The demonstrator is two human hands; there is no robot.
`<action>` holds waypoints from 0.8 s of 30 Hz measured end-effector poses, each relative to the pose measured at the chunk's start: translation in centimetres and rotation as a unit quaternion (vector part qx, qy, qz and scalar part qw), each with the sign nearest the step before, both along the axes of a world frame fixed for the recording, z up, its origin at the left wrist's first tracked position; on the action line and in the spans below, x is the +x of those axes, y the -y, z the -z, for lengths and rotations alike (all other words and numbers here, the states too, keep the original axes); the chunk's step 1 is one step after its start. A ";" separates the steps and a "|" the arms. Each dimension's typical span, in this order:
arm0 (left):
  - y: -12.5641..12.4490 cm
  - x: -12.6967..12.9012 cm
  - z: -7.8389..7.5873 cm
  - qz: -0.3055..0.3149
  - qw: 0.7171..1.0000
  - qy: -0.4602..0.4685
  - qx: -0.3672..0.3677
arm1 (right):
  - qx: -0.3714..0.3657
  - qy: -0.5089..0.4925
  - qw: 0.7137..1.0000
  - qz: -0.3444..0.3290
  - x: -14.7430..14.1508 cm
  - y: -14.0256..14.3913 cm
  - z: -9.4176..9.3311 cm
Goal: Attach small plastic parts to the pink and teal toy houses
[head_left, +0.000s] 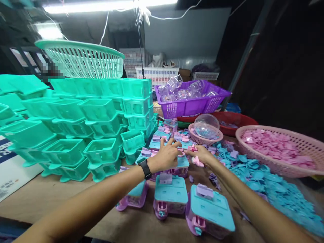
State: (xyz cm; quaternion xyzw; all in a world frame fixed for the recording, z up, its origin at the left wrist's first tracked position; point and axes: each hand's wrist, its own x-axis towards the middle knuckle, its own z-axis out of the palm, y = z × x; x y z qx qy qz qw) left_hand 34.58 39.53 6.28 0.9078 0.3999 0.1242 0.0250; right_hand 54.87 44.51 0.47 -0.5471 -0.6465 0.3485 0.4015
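Observation:
My left hand, with a dark watch on its wrist, reaches over the toy boxes with turquoise lids, its fingers bent and spread above a lid. Close to its fingertips is my right hand, closed around small pink plastic pieces that show at its fingers and under the palm. Nearer to me stand several similar boxes, among them a middle toy box and a right toy box, each with a lilac piece on its lid and a pink part at its front.
Stacked green plastic bins fill the left, under a pale green basket. A purple basket of clear plastic pieces stands behind. At right are a pink basket of pink parts and a heap of turquoise parts.

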 end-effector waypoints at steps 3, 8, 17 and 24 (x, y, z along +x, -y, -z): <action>1.3 2.2 0.4 -0.013 0.975 0.193 -0.105 | 0.033 -0.005 0.995 0.093 0.2 1.3 0.1; 3.0 5.1 1.3 -0.025 0.813 0.453 -0.365 | 0.086 -0.025 0.984 0.156 -0.3 3.3 -1.7; 4.7 2.9 0.2 -0.078 0.672 0.647 -0.352 | -0.019 -0.086 0.996 0.033 -1.0 8.5 -5.1; 6.7 -0.7 1.1 -0.063 0.866 0.477 -0.140 | 0.119 0.134 0.974 -0.141 -1.1 8.2 -6.5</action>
